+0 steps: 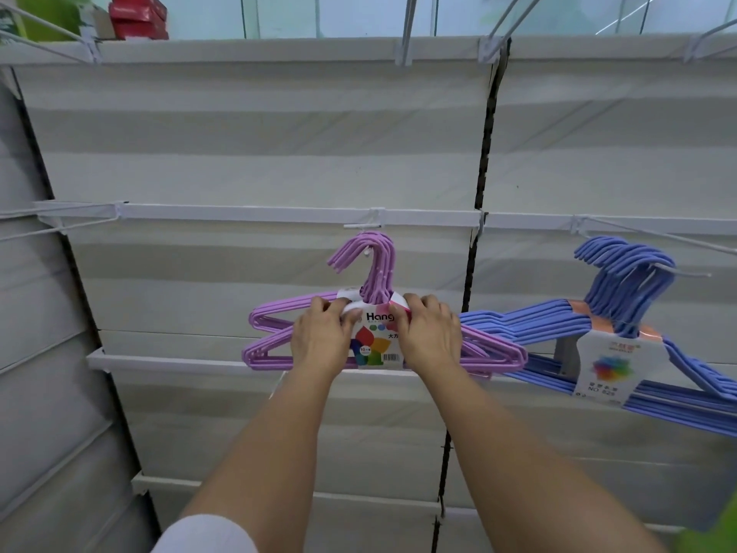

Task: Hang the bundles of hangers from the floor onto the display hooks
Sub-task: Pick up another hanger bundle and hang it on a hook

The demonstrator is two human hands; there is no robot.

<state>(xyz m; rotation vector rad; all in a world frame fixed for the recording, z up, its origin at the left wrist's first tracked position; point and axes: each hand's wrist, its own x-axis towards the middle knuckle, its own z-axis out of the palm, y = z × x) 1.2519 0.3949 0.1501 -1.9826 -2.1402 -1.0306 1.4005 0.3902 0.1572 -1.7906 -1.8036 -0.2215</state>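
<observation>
Right now both hands grip one bundle of purple hangers (383, 337) held up against a white display wall. The left hand (319, 337) curls its fingers over the bundle's left shoulder at about nine o'clock from the paper label (373, 341), and the right hand (428, 333) closes its fingers over the right shoulder at about three o'clock, thumbs hidden behind. The hangers look like thin wire coated in smooth matte plastic, stacked tight so that their triangular frames fan out slightly at the left tip. Their curved necks gather at twelve o'clock, looped over the white end of a display hook (365, 226) that juts from a horizontal rail (247, 212). The label is a glossy white card wrapped round the necks, printed with "Hang", a flower of coloured petals and a barcode.

At three o'clock from the purple bundle hangs a bundle of blue hangers (622, 313), same coated-wire make, tilted down to the right on a thin wire hook (678, 271), with its own white card (614, 365) and a peach band. Its left tips lie just behind the right hand. The wall (255, 153) is made of flat, pale, horizontal slats split by a dark vertical seam. At eleven o'clock, on top, sit red boxes (137, 16).
</observation>
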